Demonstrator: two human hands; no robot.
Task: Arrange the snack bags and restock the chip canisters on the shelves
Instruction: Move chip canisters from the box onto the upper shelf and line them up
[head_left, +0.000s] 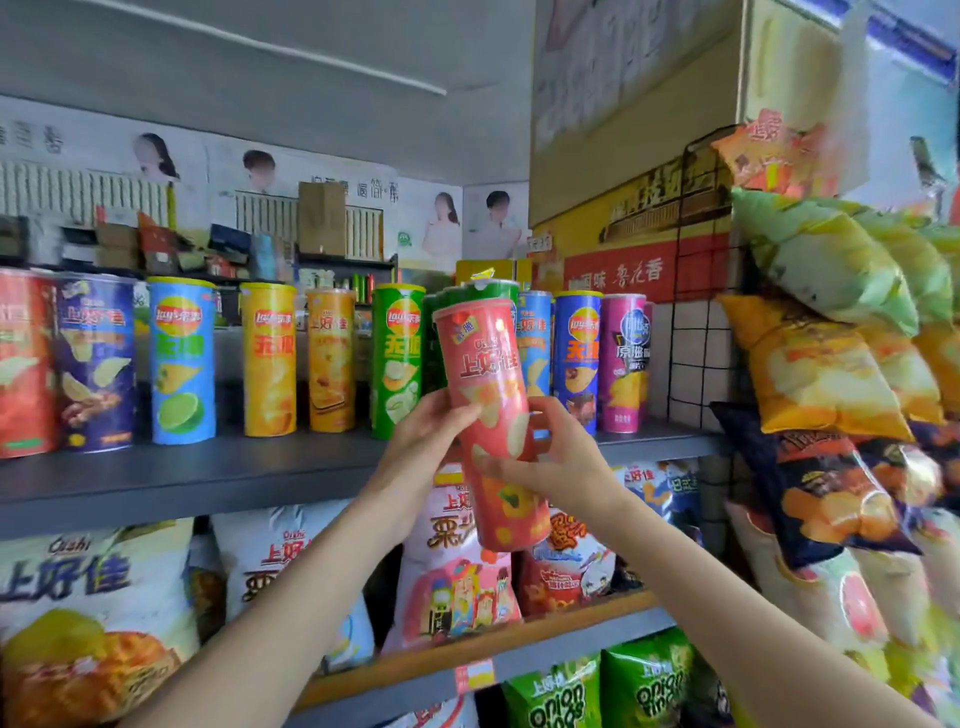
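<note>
A tall red chip canister (488, 384) is held up in front of the top shelf (208, 478), slightly tilted, its base below the shelf edge. My left hand (423, 441) grips its left side and my right hand (558, 457) grips its right side lower down. Behind it stands a row of chip canisters: red (23, 364), purple (96, 361), blue (182, 358), yellow (269, 358), orange (331, 358), green (397, 358), dark blue (576, 358) and pink (623, 361). Dark green canisters (478, 293) stand right behind the held one.
Snack bags (457, 587) fill the shelf below, with green onion ring bags (602, 686) lower still. A wire rack (701, 338) at the right carries hanging chip bags (815, 374). Cardboard boxes (634, 104) sit above.
</note>
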